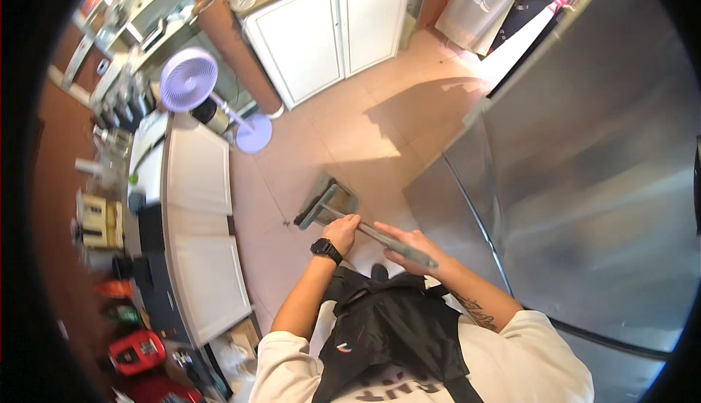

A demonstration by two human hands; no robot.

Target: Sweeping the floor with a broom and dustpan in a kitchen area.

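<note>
A broom with a long grey handle (381,237) slants in front of my black apron, its grip end at the lower right. My left hand (341,233), with a black watch at the wrist, is closed round the handle near the head. Further up the grip lies my right hand (411,247), its fingers extended along and behind the handle; how firmly it holds is hard to tell. The broom's grey head with dark bristles (316,206) rests against a greyish dustpan (345,199), above the tiled floor. Part of the dustpan is hidden behind the broom head.
A lilac standing fan (254,133) is on the floor at the upper left, beside a brown pillar (235,47). White cabinets (205,288) line the left, with another white cabinet (298,44) at the top. A large metal surface (591,184) borders the right.
</note>
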